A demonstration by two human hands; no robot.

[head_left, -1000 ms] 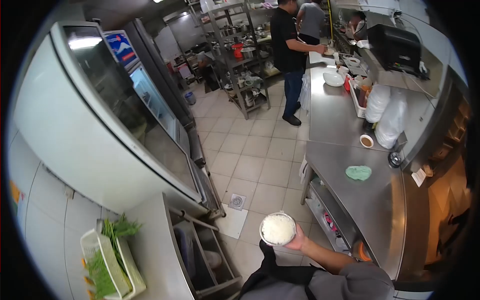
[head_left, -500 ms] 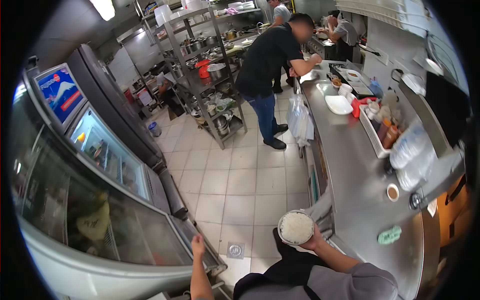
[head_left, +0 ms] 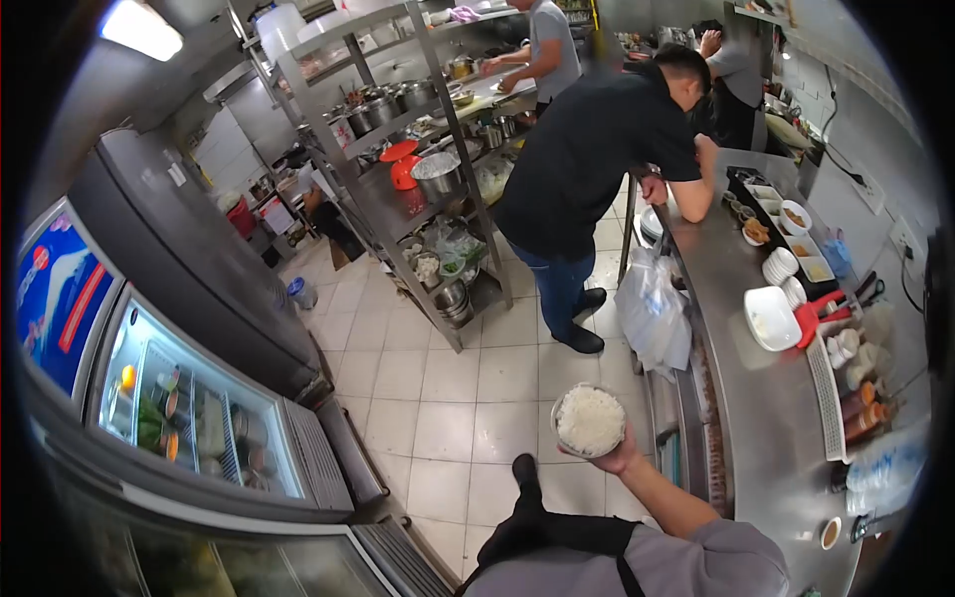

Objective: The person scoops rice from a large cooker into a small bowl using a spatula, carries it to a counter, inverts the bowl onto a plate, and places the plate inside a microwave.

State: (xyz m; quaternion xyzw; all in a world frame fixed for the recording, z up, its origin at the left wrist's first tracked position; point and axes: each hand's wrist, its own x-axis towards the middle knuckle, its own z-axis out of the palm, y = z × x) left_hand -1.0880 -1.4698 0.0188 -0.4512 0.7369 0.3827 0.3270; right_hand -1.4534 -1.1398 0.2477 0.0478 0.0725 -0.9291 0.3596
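My right hand holds a bowl of white rice from its right side and below, out over the tiled floor. The rice is heaped to the rim and the bowl is upright. My left hand is outside the view. Just right of my right arm runs the long steel counter, and the bowl is apart from it. A small cup of brown sauce stands on the counter's near end.
A person in a black shirt leans on the counter ahead. Plastic bags hang off its edge. Glass-door fridges line the left, and a steel rack with pots stands beyond. A white square dish sits on the counter.
I have moved forward along the aisle, so the rack, fridge and leaning person appear nearer. My left hand has dropped out of view. The rice bowl stays in my right hand.
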